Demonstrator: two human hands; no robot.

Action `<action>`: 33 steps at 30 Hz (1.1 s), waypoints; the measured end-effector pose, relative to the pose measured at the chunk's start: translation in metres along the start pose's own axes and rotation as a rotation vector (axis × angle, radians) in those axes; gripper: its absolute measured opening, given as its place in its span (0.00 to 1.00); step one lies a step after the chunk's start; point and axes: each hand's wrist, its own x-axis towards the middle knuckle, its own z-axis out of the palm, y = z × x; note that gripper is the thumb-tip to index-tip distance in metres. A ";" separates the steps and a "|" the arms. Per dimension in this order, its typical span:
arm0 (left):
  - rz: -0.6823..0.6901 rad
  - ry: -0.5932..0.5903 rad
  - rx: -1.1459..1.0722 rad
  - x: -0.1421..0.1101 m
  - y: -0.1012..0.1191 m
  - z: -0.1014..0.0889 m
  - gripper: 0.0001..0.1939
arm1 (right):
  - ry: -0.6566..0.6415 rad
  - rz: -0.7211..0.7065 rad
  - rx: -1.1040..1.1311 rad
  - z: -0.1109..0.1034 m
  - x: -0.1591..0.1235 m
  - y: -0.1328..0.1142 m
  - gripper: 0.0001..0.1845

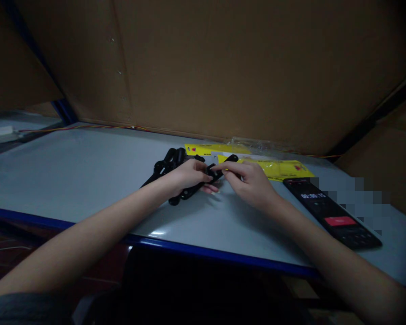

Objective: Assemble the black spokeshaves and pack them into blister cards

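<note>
My left hand (pixel 189 177) is closed round a black plastic part (pixel 192 192) that lies on the grey table (pixel 88 171). My right hand (pixel 248 180) pinches the far end of the same black part (pixel 214 170) between thumb and forefinger. Several more black plastic parts (pixel 171 162) lie in a heap just behind my left hand. Yellow packaging cards in clear bags (pixel 277 168) lie behind my right hand.
A black phone (pixel 331 212) with a running timer and a red button lies to the right of my right hand. Brown cardboard walls (pixel 223 67) stand behind the table. A red and yellow wire (pixel 88 127) runs along the back edge. The blue table edge (pixel 206 250) is near me.
</note>
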 end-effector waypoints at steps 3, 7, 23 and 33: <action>-0.016 0.009 -0.008 -0.001 0.001 0.001 0.08 | 0.052 0.012 -0.102 -0.003 0.000 0.001 0.17; -0.011 0.011 -0.014 -0.002 0.002 0.001 0.09 | 0.031 0.035 -0.150 -0.003 0.001 0.003 0.15; -0.018 0.016 -0.019 0.002 0.000 -0.001 0.07 | -0.075 0.049 0.099 0.000 0.002 0.005 0.17; -0.044 0.007 0.002 0.003 -0.002 -0.002 0.07 | -0.034 0.089 -0.003 -0.001 0.003 0.010 0.17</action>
